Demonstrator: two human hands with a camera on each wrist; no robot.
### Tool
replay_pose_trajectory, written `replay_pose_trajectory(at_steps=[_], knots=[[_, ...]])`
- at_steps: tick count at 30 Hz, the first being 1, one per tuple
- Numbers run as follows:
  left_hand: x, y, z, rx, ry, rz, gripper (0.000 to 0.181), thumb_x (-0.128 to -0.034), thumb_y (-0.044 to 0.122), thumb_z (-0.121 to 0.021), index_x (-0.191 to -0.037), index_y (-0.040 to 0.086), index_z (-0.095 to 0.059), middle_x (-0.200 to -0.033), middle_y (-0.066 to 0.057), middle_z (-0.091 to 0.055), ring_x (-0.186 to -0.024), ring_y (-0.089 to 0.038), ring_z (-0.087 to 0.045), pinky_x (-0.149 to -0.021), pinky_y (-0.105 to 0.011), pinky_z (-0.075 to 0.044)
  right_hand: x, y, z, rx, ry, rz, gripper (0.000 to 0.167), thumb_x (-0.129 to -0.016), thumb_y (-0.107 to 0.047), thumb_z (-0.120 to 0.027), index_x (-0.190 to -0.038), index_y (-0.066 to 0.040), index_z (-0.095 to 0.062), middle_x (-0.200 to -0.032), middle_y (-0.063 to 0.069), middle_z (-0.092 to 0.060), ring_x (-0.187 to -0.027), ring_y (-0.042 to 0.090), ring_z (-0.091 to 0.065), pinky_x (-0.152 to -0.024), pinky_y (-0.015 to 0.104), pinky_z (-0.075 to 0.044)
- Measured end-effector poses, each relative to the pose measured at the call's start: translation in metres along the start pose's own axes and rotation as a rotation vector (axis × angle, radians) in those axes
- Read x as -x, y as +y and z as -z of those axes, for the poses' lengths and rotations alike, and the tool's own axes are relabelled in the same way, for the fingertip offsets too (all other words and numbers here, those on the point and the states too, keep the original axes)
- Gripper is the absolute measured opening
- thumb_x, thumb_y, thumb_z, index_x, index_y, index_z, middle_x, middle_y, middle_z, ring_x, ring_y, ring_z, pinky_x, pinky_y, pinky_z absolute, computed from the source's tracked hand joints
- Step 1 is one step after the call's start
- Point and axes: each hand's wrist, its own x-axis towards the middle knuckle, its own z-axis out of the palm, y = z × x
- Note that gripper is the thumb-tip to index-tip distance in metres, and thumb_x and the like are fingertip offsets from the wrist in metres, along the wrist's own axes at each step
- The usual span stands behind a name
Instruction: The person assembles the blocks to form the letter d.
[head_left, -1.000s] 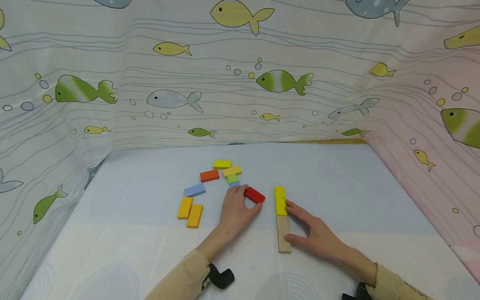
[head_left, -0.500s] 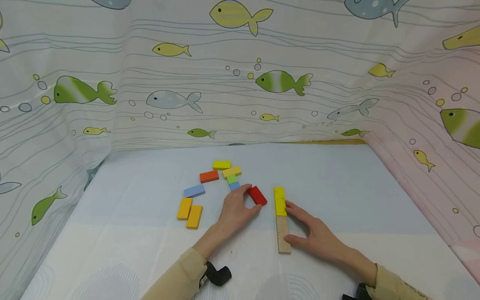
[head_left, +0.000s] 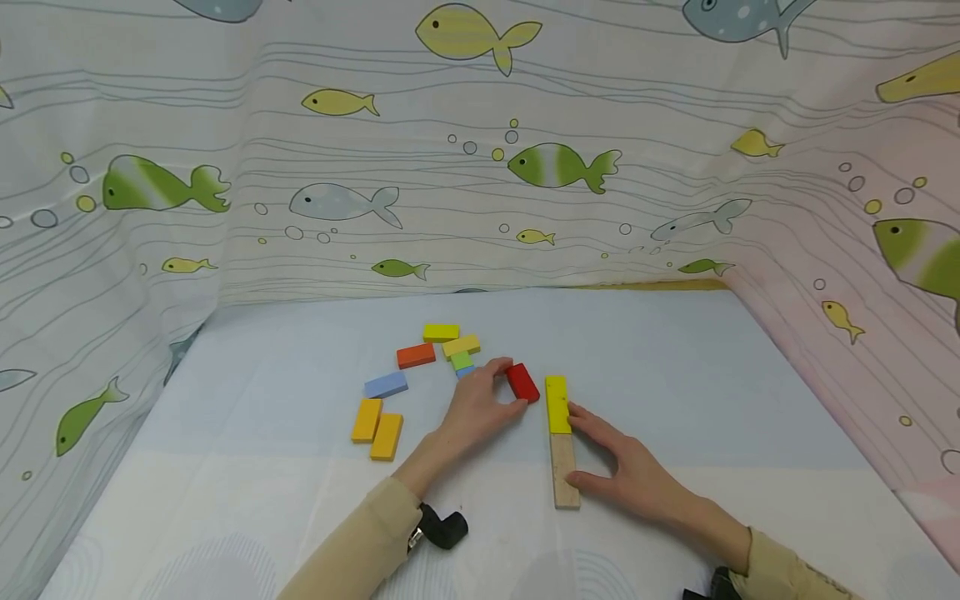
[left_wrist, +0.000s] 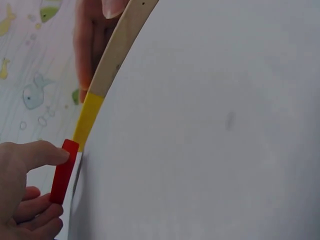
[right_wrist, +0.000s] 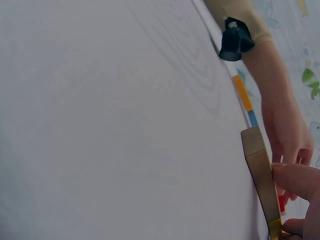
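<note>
My left hand (head_left: pixel 480 407) pinches a red wooden block (head_left: pixel 523 382) between thumb and fingertips at its two ends. In the left wrist view the thumb lies on one end of that red block (left_wrist: pixel 64 171) and the fingers on the other. Just to its right, a yellow block (head_left: pixel 557 405) and a plain wood block (head_left: pixel 566 471) lie end to end in a straight row. The right hand (head_left: pixel 637 475) rests along the row's right side. Its fingertips touch the yellow block and its thumb the plain one. Whether the red block is off the table cannot be told.
Left of the hands lie several loose blocks: two orange ones (head_left: pixel 386 437), a blue one (head_left: pixel 386 384), an orange-red one (head_left: pixel 416 356), a yellow one (head_left: pixel 441 332) and a pale yellow one (head_left: pixel 461 346). A green block (head_left: pixel 461 360) is beside a partly hidden blue one. Fish-patterned cloth (head_left: pixel 450 250) surrounds the table.
My left hand has moved slightly right and away from me, bringing the red block nearer the row and turning it more lengthwise. The right hand keeps its place on the row.
</note>
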Motion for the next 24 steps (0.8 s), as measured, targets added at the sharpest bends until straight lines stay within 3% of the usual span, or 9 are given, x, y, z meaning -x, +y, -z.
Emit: replay_pose_trajectory(at_steps=[13,17,24], knots=[[-0.026,0.0,-0.004,-0.037,-0.058,-0.068,0.061,-0.0912,0.023,-0.072,-0.145,0.007,-0.048,-0.143,-0.01,-0.058,-0.129,-0.027,-0.054,-0.113,-0.043,-0.042,0.0,0.001,0.0,0.007,0.002,0.013,0.077,-0.085,-0.054,-0.073,-0.152,-0.028,-0.043,-0.161,-0.015,-0.031,-0.149,0.014,-0.031,-0.115,0.055,-0.035],[-0.029,0.001,-0.003,-0.02,-0.078,-0.059,0.06,-0.093,0.021,-0.07,-0.146,0.008,-0.046,-0.145,-0.011,-0.055,-0.132,-0.03,-0.051,-0.115,-0.047,-0.039,0.0,0.001,0.0,0.011,0.003,0.01,0.078,-0.085,-0.055,-0.072,-0.152,-0.028,-0.043,-0.161,-0.015,-0.031,-0.149,0.015,-0.031,-0.115,0.055,-0.035],[-0.035,0.0,-0.004,-0.039,-0.11,-0.045,0.058,-0.0965,0.024,-0.066,-0.149,0.013,-0.044,-0.149,-0.008,-0.051,-0.133,-0.026,-0.049,-0.115,-0.043,-0.04,0.001,0.001,0.001,0.005,0.003,0.014,0.077,-0.086,-0.054,-0.073,-0.152,-0.028,-0.043,-0.161,-0.015,-0.031,-0.149,0.015,-0.031,-0.114,0.055,-0.036]])
